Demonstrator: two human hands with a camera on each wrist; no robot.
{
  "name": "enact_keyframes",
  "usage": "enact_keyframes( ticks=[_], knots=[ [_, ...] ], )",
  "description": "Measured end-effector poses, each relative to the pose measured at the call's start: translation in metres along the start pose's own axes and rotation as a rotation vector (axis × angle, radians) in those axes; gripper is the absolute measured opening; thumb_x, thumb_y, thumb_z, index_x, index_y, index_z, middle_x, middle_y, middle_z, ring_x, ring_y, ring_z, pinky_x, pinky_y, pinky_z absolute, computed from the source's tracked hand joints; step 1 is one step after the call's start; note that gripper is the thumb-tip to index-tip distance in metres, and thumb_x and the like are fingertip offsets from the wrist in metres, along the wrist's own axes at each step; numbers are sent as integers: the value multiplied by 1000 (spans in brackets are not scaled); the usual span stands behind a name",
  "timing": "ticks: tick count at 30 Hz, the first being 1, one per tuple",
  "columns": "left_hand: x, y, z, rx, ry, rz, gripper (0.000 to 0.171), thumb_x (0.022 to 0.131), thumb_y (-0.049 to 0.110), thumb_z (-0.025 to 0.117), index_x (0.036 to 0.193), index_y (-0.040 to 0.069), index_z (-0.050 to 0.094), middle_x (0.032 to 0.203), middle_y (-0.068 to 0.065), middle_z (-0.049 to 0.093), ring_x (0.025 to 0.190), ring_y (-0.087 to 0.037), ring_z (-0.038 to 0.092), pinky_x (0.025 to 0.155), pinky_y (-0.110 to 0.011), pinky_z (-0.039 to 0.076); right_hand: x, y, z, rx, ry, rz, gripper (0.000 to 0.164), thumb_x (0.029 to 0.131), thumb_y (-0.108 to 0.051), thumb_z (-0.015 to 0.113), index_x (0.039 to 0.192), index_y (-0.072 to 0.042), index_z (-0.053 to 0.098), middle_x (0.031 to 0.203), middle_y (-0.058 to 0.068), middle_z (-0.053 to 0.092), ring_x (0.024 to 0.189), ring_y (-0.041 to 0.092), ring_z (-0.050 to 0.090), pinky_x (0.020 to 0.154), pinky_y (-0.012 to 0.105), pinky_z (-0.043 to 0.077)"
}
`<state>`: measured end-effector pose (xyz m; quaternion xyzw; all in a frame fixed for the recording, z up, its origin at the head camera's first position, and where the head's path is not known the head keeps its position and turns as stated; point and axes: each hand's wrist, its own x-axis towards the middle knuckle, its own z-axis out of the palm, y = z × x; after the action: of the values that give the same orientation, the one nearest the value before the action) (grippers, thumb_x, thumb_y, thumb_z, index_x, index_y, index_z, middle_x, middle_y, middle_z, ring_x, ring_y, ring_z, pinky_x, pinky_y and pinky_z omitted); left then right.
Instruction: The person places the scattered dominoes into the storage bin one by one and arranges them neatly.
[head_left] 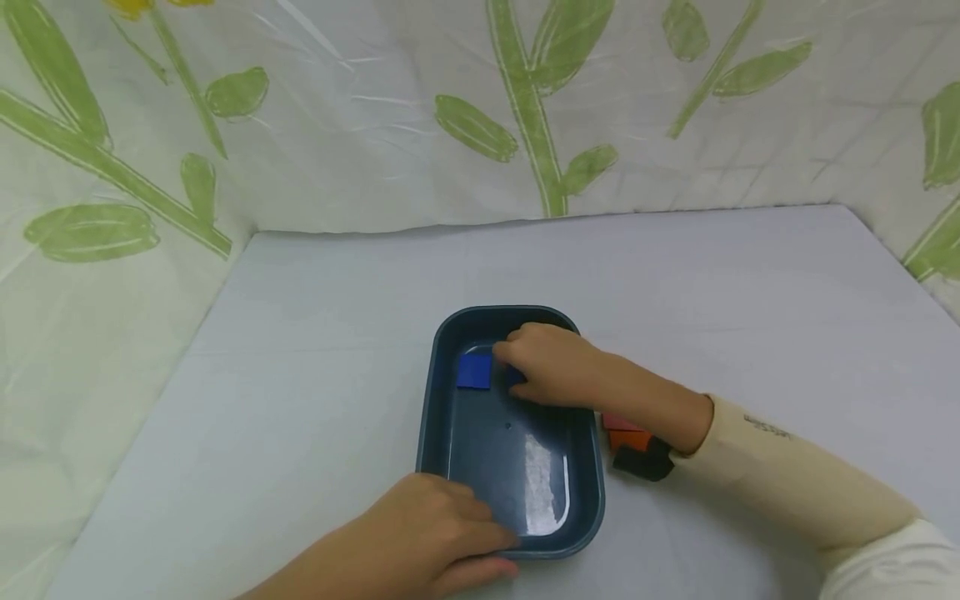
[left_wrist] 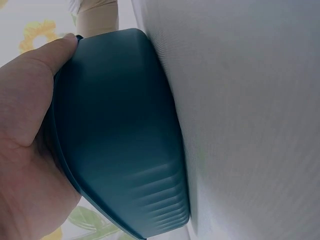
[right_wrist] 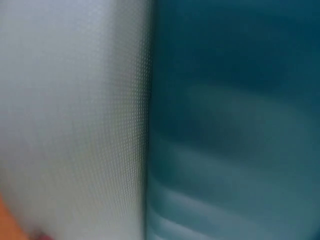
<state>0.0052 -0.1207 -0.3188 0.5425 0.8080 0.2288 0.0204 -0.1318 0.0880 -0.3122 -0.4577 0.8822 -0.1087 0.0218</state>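
Observation:
A dark teal plastic tray (head_left: 480,450) stands on the table. My left hand (head_left: 442,529) grips its near left corner, thumb outside and fingers over the rim; the left wrist view shows the thumb on the rim above the tray's outer wall (left_wrist: 115,110). Inside the far end of the tray lies a flat blue square block (head_left: 474,372). Just right of it, my right hand (head_left: 551,362) reaches in over the right rim and pinches a second blue block (head_left: 515,375), mostly hidden by the fingers. The right wrist view holds only the tray's outer wall (right_wrist: 235,125) and the table.
Beside the tray's right wall, partly under my right forearm, lie a red block (head_left: 621,422), an orange block (head_left: 628,439) and black pieces (head_left: 643,461). A white cloth covers the table (head_left: 300,400). Behind it hangs a leaf-patterned sheet (head_left: 360,125).

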Motion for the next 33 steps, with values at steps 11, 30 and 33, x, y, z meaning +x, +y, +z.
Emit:
enact_keyframes(
  ticks=[11, 30, 33],
  knots=[
    [0, 0, 0, -2, 4, 4, 24, 103, 35, 58, 100, 20, 77, 79, 14, 68, 68, 8, 53, 66, -4, 39, 12, -5, 4, 14, -15, 22, 34, 81, -18, 84, 108, -6, 67, 89, 4, 68, 78, 17, 61, 69, 33, 51],
    [1, 2, -2, 2, 1, 2, 23, 102, 34, 59, 101, 19, 77, 81, 13, 69, 69, 7, 55, 68, -4, 40, 18, -2, 5, 30, -13, 15, 34, 82, -19, 83, 109, -6, 67, 91, 4, 69, 79, 15, 60, 70, 31, 50],
    [1, 2, -2, -10, -14, -12, 24, 103, 34, 59, 102, 19, 77, 81, 13, 69, 70, 8, 55, 68, -5, 41, 18, -2, 6, 32, -8, 11, 35, 82, -20, 83, 110, -6, 68, 93, 4, 69, 80, 14, 61, 72, 30, 51]
  ],
)
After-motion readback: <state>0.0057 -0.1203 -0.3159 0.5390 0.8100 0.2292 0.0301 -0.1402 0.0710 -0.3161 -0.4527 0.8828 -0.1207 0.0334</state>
